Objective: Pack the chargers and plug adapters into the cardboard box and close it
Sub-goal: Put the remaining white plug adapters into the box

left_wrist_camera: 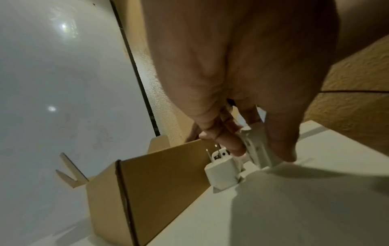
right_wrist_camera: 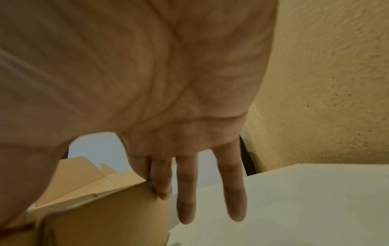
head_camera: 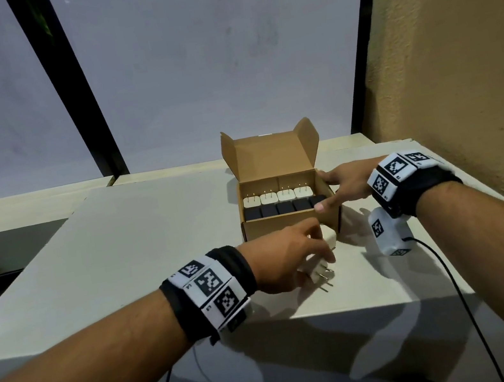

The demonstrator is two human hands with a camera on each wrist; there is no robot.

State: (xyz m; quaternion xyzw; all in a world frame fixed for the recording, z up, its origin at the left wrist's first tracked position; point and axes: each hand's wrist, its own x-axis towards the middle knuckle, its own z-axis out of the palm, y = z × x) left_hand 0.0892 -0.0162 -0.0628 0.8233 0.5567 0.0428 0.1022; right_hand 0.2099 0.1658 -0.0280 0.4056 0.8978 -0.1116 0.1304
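The open cardboard box (head_camera: pixel 289 222) stands on the table with its lid up. Inside it are a row of white chargers (head_camera: pixel 277 197) and a row of black chargers (head_camera: pixel 284 208). My right hand (head_camera: pixel 332 188) rests on the box's right wall (right_wrist_camera: pixel 101 214) with straight fingers, thumb at the front right corner. My left hand (head_camera: pixel 309 254) is just in front of the box and pinches a white charger (head_camera: pixel 319 275) lying on the table, prongs toward me. A second white plug adapter (left_wrist_camera: pixel 223 173) stands beside it against the box front, prongs up.
The box sits near the right back of the pale table (head_camera: pixel 152 242). A rough beige wall (head_camera: pixel 458 70) runs close along the right side. A black cable (head_camera: pixel 456 289) trails from my right wrist over the table's front edge. Grey panels stand behind.
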